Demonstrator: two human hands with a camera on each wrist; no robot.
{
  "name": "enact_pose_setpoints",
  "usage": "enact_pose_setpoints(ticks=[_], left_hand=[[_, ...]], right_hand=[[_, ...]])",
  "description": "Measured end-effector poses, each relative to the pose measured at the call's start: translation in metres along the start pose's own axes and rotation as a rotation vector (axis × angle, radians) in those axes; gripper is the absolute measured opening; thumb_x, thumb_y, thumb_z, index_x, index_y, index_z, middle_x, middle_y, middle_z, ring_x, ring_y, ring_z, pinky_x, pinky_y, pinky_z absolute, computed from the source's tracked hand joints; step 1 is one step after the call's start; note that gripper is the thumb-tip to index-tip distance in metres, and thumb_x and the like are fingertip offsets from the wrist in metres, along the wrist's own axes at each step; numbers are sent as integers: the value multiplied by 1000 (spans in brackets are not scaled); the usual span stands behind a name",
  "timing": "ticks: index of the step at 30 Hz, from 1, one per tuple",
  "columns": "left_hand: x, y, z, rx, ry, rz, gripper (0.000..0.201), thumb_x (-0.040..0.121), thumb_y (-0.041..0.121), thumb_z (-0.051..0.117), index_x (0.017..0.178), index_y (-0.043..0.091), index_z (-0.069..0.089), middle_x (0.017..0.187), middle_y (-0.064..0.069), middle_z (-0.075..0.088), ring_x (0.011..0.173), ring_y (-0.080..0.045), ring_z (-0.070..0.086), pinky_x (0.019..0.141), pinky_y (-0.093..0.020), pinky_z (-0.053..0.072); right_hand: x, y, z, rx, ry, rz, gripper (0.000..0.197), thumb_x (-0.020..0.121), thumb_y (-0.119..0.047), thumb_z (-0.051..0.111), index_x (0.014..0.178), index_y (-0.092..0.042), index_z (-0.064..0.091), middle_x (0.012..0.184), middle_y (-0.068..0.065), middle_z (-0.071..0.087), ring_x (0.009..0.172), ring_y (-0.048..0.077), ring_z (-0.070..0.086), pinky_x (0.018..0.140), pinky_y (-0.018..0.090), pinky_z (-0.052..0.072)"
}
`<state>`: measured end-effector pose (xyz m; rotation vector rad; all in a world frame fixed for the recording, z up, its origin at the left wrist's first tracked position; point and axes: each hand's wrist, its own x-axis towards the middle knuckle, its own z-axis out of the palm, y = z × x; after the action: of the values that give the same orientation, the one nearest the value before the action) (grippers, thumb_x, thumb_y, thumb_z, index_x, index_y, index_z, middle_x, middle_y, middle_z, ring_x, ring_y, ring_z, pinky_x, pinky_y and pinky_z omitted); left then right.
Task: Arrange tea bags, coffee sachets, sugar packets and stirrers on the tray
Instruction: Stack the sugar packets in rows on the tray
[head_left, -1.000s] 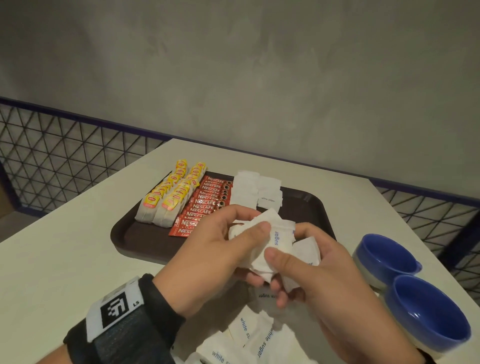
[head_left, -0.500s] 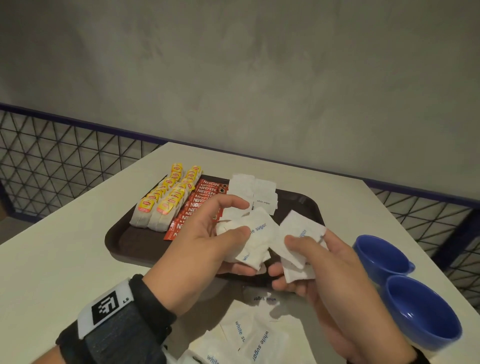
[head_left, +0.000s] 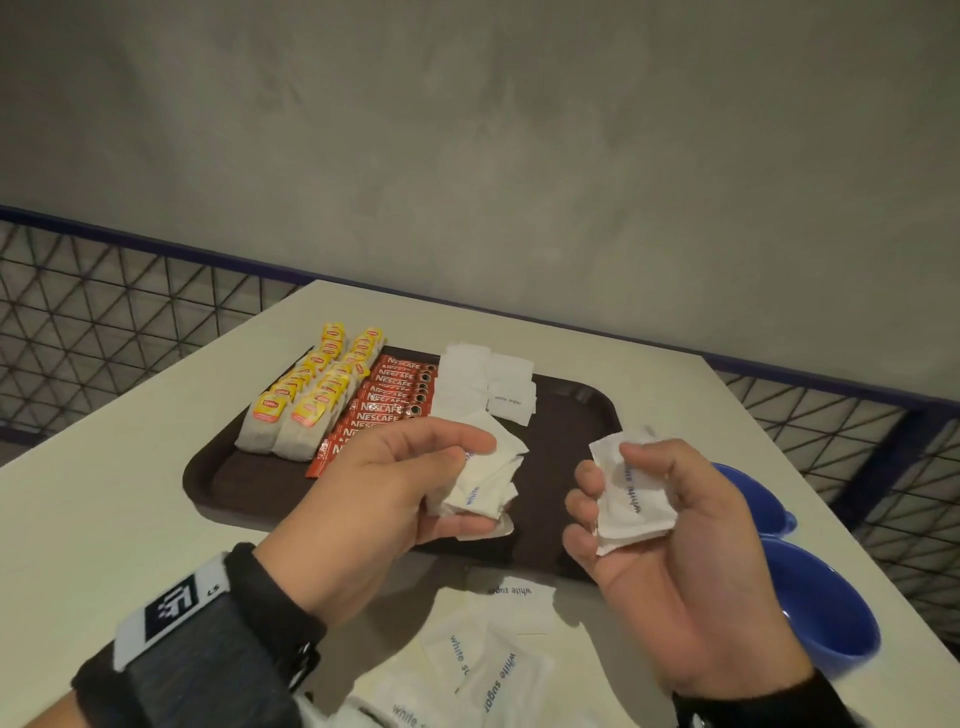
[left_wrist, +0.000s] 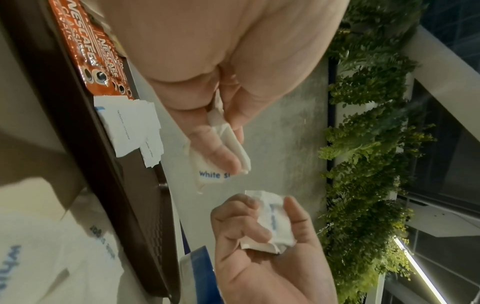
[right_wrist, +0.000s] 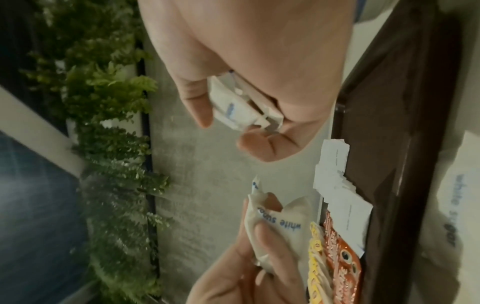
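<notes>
Grey wall behind a tabletop: both hands have drawn apart, splitting the sugar packets; left hand grips a bunch, right hand pinches a few, ready for the tray.

The sugar packets were matt white paper. The coffee sachets looked glossy foil. The tray was dull brown plastic.

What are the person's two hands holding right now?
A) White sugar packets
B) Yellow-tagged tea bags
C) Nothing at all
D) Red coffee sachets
A: the left hand grips a bunch of white sugar packets and the right hand pinches more packets printed "white sugar", while the tea bags and coffee sachets lie on the tray.
</notes>
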<state>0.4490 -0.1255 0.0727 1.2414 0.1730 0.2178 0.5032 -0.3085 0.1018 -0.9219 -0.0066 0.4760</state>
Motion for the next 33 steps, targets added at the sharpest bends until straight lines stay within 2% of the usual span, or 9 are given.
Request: enact_pose_setpoints(ticks=[3, 5, 7, 10, 15, 19, 22, 26, 33], left_hand=[[-1, -4, 3, 44, -44, -37, 30, 101, 0, 52, 94, 7, 80, 71, -11, 44, 69, -29, 48, 65, -34, 62], [-3, -4, 5, 47, -85, -70, 30, 102, -1, 51, 94, 4, 79, 63, -8, 51, 68, -29, 57, 62, -34, 63], [-5, -2, 6, 28, -122, -111, 28, 101, -4, 49, 95, -2, 77, 80, -15, 74, 72, -27, 71, 58, -33, 62], [-6, 3, 6, -46, -153, -144, 20, 98, 0, 55, 99, -8, 74, 103, -25, 75, 79, -29, 76, 57, -34, 63], [-10, 3, 9, 71, -181, -83, 24, 82, 30, 83, 86, 7, 80, 87, -11, 74, 70, -18, 71, 55, -29, 60], [-8, -2, 8, 134, -113, -70, 10, 83, 16, 76, 81, 7, 74, 84, -9, 78, 65, -15, 72, 50, -24, 56], [-6, -2, 7, 68, -59, -45, 11, 80, 14, 77, 82, 4, 73, 84, -15, 77, 61, -18, 70, 46, -23, 54], [-3, -2, 7, 28, 15, -7, 14, 78, 14, 79, 84, 3, 73, 82, -14, 75, 61, -18, 70, 47, -23, 54], [-2, -6, 7, 30, 59, 20, 11, 81, 12, 79, 83, 3, 73, 88, -13, 76, 64, -21, 72, 48, -24, 55]], right_hand=[[-3, 3, 3, -151, -22, -53, 33, 79, -39, 60, 68, -8, 56, 69, 9, 53, 59, 18, 50, 53, 31, 32], [-3, 6, 4, -275, -6, -87, 42, 78, -44, 59, 62, -5, 60, 67, 11, 58, 56, 18, 53, 54, 32, 30], [-3, 8, 3, -397, 4, -101, 44, 85, -42, 57, 61, -5, 64, 67, 9, 64, 54, 16, 58, 52, 30, 31], [-3, 10, 5, -561, 18, -117, 43, 87, -41, 62, 61, -7, 66, 70, 0, 69, 56, 10, 64, 49, 28, 35], [-5, 12, 7, -654, -40, -135, 36, 72, -46, 62, 63, -12, 65, 67, 3, 63, 56, 11, 57, 50, 28, 36], [-5, 13, 5, -524, -90, -87, 38, 74, -47, 64, 81, -11, 65, 75, 6, 65, 59, 13, 59, 50, 26, 41], [-1, 12, -1, -352, -106, -121, 36, 84, -31, 45, 96, -4, 66, 80, 12, 57, 63, 14, 54, 54, 26, 41], [2, 10, -5, -181, -55, -200, 38, 65, -7, 40, 89, -1, 69, 77, 10, 47, 63, 14, 36, 61, 33, 28], [1, 6, -7, -89, -75, -139, 58, 66, -11, 35, 106, -2, 76, 85, 9, 52, 76, 16, 41, 71, 31, 34]])
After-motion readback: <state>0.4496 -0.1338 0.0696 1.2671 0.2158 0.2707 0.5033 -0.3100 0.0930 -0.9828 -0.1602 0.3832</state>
